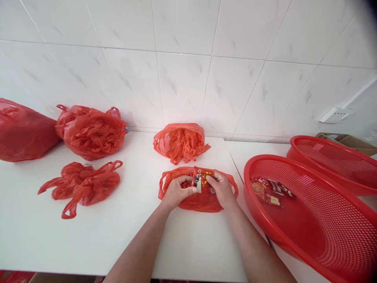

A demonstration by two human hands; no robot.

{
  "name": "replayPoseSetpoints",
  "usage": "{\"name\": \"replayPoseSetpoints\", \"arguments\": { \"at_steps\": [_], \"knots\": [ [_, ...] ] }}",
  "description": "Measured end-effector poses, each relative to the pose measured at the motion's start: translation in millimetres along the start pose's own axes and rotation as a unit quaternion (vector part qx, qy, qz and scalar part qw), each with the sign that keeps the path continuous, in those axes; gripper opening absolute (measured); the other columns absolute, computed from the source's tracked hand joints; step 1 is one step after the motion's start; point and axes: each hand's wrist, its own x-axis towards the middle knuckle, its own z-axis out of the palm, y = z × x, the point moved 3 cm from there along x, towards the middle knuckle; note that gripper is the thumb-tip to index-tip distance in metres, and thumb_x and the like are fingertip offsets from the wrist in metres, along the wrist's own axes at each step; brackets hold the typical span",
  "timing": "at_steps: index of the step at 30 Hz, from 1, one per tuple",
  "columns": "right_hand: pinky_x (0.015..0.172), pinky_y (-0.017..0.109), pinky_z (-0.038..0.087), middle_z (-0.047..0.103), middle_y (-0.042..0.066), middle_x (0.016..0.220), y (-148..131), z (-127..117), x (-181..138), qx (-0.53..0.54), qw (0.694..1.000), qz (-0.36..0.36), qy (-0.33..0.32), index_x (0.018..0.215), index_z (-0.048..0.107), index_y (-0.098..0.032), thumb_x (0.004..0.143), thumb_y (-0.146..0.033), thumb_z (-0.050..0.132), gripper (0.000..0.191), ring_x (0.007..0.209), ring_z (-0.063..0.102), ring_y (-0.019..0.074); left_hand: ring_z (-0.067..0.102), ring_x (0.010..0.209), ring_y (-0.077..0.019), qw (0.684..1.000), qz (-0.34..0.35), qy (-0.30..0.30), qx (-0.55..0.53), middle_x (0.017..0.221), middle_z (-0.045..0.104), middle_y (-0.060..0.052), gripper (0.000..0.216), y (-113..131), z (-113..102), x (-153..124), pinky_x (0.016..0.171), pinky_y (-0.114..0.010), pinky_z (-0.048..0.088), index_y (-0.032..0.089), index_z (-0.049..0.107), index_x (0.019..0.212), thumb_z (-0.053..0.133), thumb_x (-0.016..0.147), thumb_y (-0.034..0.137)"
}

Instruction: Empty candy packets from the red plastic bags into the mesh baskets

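A small red printed snack packet (pixel 201 179) is held between my two hands, just above an open red plastic bag (pixel 203 205). My left hand (pixel 178 191) pinches the packet's left edge with the thumb in front. On the right side, my right hand (pixel 220 188) grips it, thumb pressed on the printed face. The bag lies spread on the white table with its handles out to both sides. Some red items show inside it, partly hidden by my hands and the packet.
Behind the bag sits a bunch of red plastic bags (pixel 184 143). To the left are tied red bags (pixel 85 182), a stuffed bag (pixel 92 133) and a large full one (pixel 25 131). On the right stand a red basket (pixel 309 228) with several packets (pixel 272 192) and another basket (pixel 338 161).
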Motion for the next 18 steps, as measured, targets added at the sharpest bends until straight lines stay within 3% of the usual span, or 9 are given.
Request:
{"name": "replayPoseSetpoints", "arguments": {
  "at_steps": [7,12,18],
  "knots": [
    [0.066,0.03,0.05,0.067,0.0,0.081,2.6,2.3,1.7,0.072,0.996,0.018,-0.046,0.091,0.062,-0.023,0.076,-0.04,0.064,0.023,0.07,0.061,0.0167,0.052,0.068,-0.0136,0.998,-0.018,0.03,0.051,0.073,0.061,0.002,0.016,-5.5,0.2,0.2,0.065,-0.026,0.04,0.019,0.063,0.076,0.062,0.076,0.035],
    [0.087,0.037,0.048,0.067,0.003,0.103,-3.3,10.6,-2.4,0.038,0.991,0.0,-0.129,0.107,0.061,-0.025,0.07,-0.033,0.071,0.039,0.098,0.061,0.0234,0.05,0.068,-0.0125,0.999,0.007,0.023,0.034,0.073,0.058,0.002,0.014,-5.3,0.6,-0.9,0.065,-0.025,0.038,0.018,0.061,0.078,0.058,0.079,0.031],
    [0.082,0.035,0.05,0.068,0.003,0.095,-5.3,11.0,-4.7,-0.03,0.992,0.002,-0.126,0.101,0.065,-0.022,0.074,-0.031,0.063,0.028,0.095,0.062,0.0233,0.051,0.07,-0.0134,0.999,0.022,0.01,0.031,0.075,0.06,0.001,0.018,-1.3,4.7,-2.5,0.065,-0.025,0.04,0.017,0.062,0.079,0.06,0.078,0.035]
  ]
}}
